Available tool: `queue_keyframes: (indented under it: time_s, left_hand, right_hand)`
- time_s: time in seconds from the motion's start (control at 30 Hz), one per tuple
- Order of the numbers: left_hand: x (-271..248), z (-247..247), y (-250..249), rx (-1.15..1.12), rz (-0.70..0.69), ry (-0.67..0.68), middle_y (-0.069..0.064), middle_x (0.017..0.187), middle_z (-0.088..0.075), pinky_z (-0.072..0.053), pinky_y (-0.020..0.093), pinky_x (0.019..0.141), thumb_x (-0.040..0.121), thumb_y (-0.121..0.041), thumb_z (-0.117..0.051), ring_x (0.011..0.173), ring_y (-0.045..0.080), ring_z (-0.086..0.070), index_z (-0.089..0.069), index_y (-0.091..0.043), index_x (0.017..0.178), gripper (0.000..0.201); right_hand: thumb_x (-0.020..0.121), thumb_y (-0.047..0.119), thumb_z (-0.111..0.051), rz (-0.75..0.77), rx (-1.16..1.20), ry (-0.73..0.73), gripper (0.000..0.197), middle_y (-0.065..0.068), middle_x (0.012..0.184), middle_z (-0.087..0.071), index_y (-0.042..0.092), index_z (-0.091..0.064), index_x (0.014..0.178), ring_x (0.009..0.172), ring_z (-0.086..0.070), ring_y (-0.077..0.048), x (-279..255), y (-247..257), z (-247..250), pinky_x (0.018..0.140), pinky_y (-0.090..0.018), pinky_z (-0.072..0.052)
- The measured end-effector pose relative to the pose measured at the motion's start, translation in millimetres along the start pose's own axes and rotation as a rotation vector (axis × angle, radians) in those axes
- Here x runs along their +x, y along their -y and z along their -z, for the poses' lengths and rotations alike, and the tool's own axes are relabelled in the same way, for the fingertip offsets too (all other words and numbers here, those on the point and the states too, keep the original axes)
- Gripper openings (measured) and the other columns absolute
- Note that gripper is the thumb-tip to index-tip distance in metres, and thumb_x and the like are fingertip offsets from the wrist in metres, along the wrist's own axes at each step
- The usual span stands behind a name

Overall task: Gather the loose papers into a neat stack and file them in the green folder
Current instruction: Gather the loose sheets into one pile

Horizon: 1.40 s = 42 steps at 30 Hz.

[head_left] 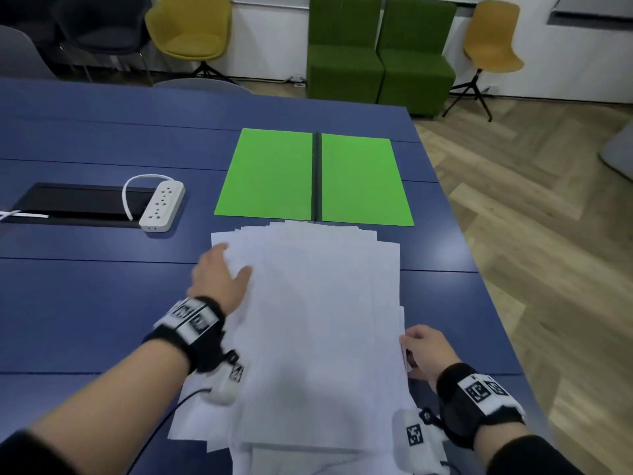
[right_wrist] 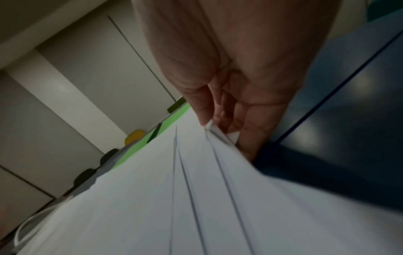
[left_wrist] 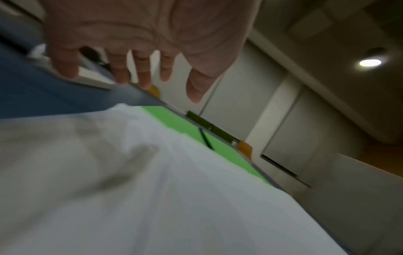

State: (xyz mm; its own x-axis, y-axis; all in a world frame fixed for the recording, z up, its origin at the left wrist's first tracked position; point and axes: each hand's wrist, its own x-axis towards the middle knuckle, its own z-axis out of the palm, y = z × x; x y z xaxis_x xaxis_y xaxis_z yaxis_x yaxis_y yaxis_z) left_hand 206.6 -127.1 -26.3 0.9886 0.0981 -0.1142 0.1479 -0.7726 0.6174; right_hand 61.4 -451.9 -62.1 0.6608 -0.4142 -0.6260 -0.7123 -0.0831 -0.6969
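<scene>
Right hand: the right hand [head_left: 426, 351] pinches the right-side edges of several sheets between thumb and fingers [right_wrist: 246, 124], close to the table's near right edge; a black wrist strap with printed markers sits behind it.
Papers: the loose papers [head_left: 318, 330] lie fanned and uneven on the blue table [head_left: 85, 296], running from the near edge toward the middle, their corners out of line.
Left hand: the left hand [head_left: 219, 272] is at the pile's far left corner, fingers [left_wrist: 144, 72] spread and straight, thumb over the top sheet; the blurred wrist view shows the palm just above the paper, so contact cannot be told for certain.
Green folder: the green folder [head_left: 270, 173] lies flat and wide open just beyond the papers, dark spine up the middle, nearer the table's right edge than its left.
Power strip: a white power strip [head_left: 162, 205] rests well to the folder's left, beside a dark recessed panel [head_left: 75, 204].
Beyond the table: yellow chairs [head_left: 191, 25] and green armchairs [head_left: 380, 53] stand against the far wall.
</scene>
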Motion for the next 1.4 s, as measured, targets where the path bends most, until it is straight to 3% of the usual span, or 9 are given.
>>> queue_keyframes:
  time_s: [0.13,0.27,0.5,0.6,0.7,0.9,1.13,1.3,1.4]
  left_hand:
    - [-34.0,8.4,62.9,-0.073,0.392,0.141,0.021,0.139,-0.046,-0.038,0.045,0.106,0.087,-0.031,-0.059,0.124,0.040,-0.047,-0.037,-0.003,0.139,0.063]
    - [-46.0,-4.1,64.5,-0.122,0.352,0.264,0.017,0.118,-0.061,-0.047,0.039,0.086,0.089,-0.023,-0.045,0.101,0.034,-0.059,-0.051,-0.005,0.121,0.037]
    - [-49.1,-2.0,50.1,-0.358,0.371,0.196,0.010,0.104,-0.061,-0.051,0.039,0.084,0.088,-0.010,-0.050,0.097,0.035,-0.062,-0.043,-0.019,0.118,0.032]
    - [-51.0,2.1,61.8,-0.472,0.441,0.131,0.016,0.101,-0.062,-0.054,0.051,0.085,0.082,-0.006,-0.059,0.091,0.036,-0.064,-0.048,-0.012,0.110,0.031]
    - [-57.6,1.0,63.8,-0.456,0.378,0.119,0.014,0.096,-0.061,-0.051,0.038,0.066,0.086,-0.006,-0.057,0.080,0.032,-0.060,-0.048,-0.011,0.107,0.023]
    - [-69.2,-9.2,66.6,-0.777,0.533,0.013,0.016,0.104,-0.064,-0.054,0.049,0.084,0.089,-0.016,-0.058,0.091,0.033,-0.064,-0.050,-0.009,0.110,0.023]
    - [-67.5,-12.2,66.1,-0.746,0.524,0.095,0.016,0.098,-0.073,-0.056,0.050,0.083,0.092,-0.017,-0.049,0.088,0.035,-0.070,-0.066,-0.007,0.099,0.021]
    - [-60.3,-15.4,62.1,-0.731,0.531,0.066,0.016,0.092,-0.074,-0.055,0.054,0.085,0.088,-0.023,-0.062,0.086,0.037,-0.071,-0.069,-0.007,0.092,0.018]
    - [-55.1,-11.4,60.0,-0.758,0.540,0.054,0.017,0.088,-0.074,-0.057,0.050,0.082,0.083,-0.026,-0.070,0.083,0.037,-0.071,-0.069,-0.004,0.089,0.022]
  right_hand:
    - [0.083,-0.009,-0.047,0.032,0.075,0.034,0.021,-0.018,0.070,-0.063,-0.002,-0.065,0.089,0.062,-0.057,-0.024,-20.1,-7.0,5.5,0.058,-0.032,-0.057]
    - [0.081,-0.009,-0.049,0.059,0.068,0.005,0.026,-0.023,0.083,-0.073,0.005,-0.071,0.084,0.067,-0.064,-0.026,-17.7,-6.4,-10.6,0.063,-0.036,-0.059]
    - [0.082,-0.007,-0.057,-0.011,-0.103,0.212,0.012,-0.002,0.049,-0.053,0.003,-0.061,0.076,0.048,-0.050,-0.016,-21.4,6.5,-10.0,0.057,-0.028,-0.053]
    - [0.082,-0.017,-0.052,-0.015,0.002,0.324,0.026,-0.005,0.063,-0.068,-0.001,-0.064,0.098,0.062,-0.066,-0.020,-25.6,4.6,-1.8,0.058,-0.029,-0.056]
    - [0.081,-0.022,-0.047,0.011,0.069,0.400,0.041,-0.016,0.087,-0.072,0.005,-0.064,0.107,0.076,-0.071,-0.025,-26.9,0.1,-0.9,0.066,-0.032,-0.058]
    - [0.083,-0.014,-0.057,0.005,-0.095,0.279,0.013,-0.010,0.050,-0.061,-0.003,-0.053,0.077,0.041,-0.058,-0.017,-31.3,-7.4,-7.7,0.041,-0.023,-0.045]
    - [0.082,0.012,-0.063,0.239,-0.323,-0.061,0.003,-0.006,0.076,-0.071,0.012,-0.065,0.080,0.068,-0.064,-0.023,-16.0,5.9,-14.9,0.072,-0.036,-0.056]
    - [0.089,0.007,-0.044,0.237,-0.395,-0.010,0.023,-0.007,0.072,-0.062,0.004,-0.051,0.068,0.062,-0.053,-0.019,-8.8,27.6,-31.5,0.055,-0.025,-0.041]
    - [0.086,0.003,-0.043,0.178,-0.326,0.077,0.020,-0.018,0.088,-0.071,-0.006,-0.061,0.087,0.077,-0.065,-0.031,-0.1,25.9,-29.5,0.072,-0.038,-0.055]
